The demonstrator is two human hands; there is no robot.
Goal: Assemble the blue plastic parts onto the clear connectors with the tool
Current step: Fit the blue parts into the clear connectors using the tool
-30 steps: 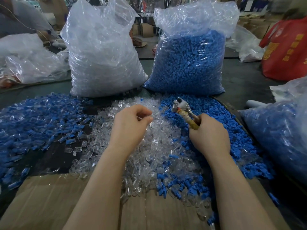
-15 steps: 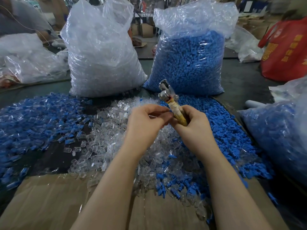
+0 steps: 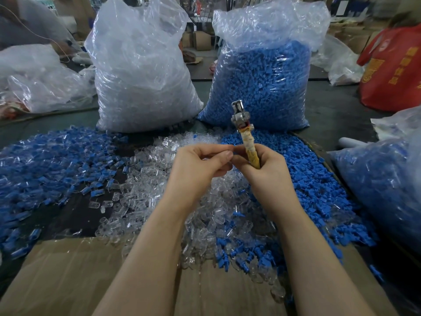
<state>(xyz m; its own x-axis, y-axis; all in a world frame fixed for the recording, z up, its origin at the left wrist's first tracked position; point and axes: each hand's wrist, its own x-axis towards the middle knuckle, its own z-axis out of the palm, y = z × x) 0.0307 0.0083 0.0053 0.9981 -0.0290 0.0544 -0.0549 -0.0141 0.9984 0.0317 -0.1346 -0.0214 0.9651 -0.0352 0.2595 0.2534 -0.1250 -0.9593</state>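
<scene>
Right hand (image 3: pixel 264 169) curled round tool (image 3: pixel 245 133): wrapped yellowish handle, worn, metal head upright above fist. Left hand (image 3: pixel 200 163) fingers bent, thumb and forefinger pinched against right fingertips; item pinched too small to identify. Clear connectors (image 3: pixel 164 201) heaped mid-table below both hands. Loose blue plastic parts (image 3: pixel 307 179) piled toward right edge; mixed blue-and-clear pieces (image 3: pixel 50 163) spread toward left edge. Two full bags at far edge: clear (image 3: pixel 141 71), blue (image 3: pixel 262 80).
</scene>
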